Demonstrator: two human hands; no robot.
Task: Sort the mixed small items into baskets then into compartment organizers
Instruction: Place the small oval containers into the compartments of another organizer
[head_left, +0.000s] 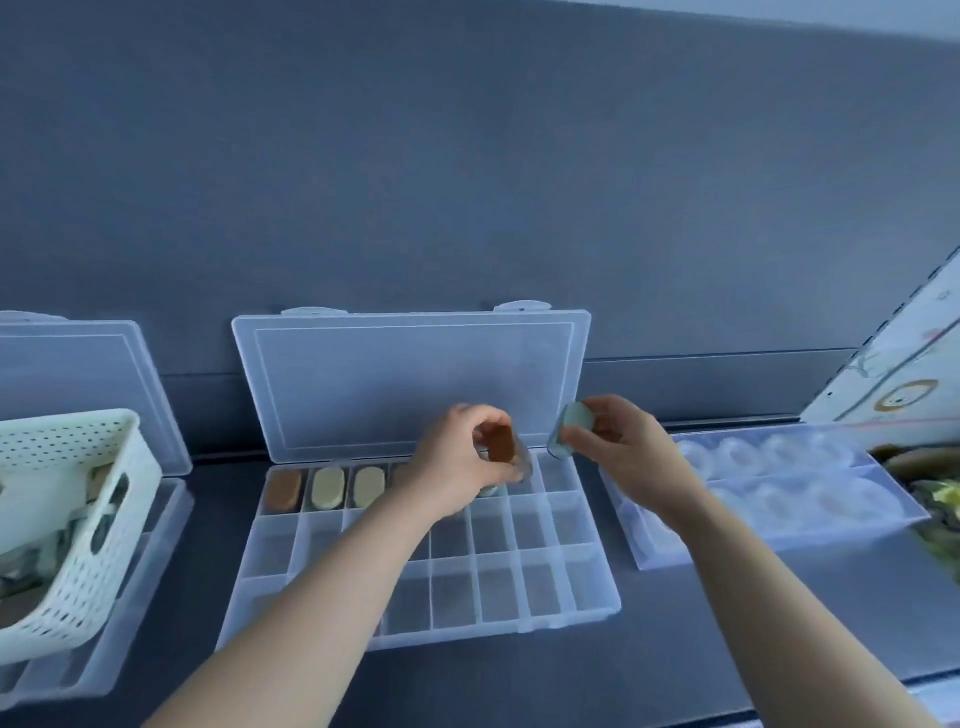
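Well, two bare hands hovered over the far row of the middle clear organizer (545, 587). The left hand (457, 467) had its fingers curled round a brown oval piece (501, 442), holding it up on its end. The right hand (628, 462) pinched a pale green oval piece (571, 431) between thumb and fingers, just to the right of the brown one. The two pieces were close but not touching.

The organizer lay on a dark table (727, 623), and its lid (410, 384) stood open, leaning on the grey wall (467, 156). In the far row, the first box from the left held another brown piece (283, 489). The next two boxes each held a cream piece (327, 488). The near rows that could be seen had nothing in them.

On the left, a white basket (78, 561) with little holes sat tilted on a second clear organizer (130, 623), whose lid (78, 374) was open too. Blurry things lay inside the basket.

On the right lay a clear tray (779, 499) with round bumps in two rows. Past it, at the edge, were blurry green and yellow things (935, 499). A white sheet (883, 364) leaned at the far right with a yellow ring (906, 395) drawn on it. Its other marks were too blurry to read.
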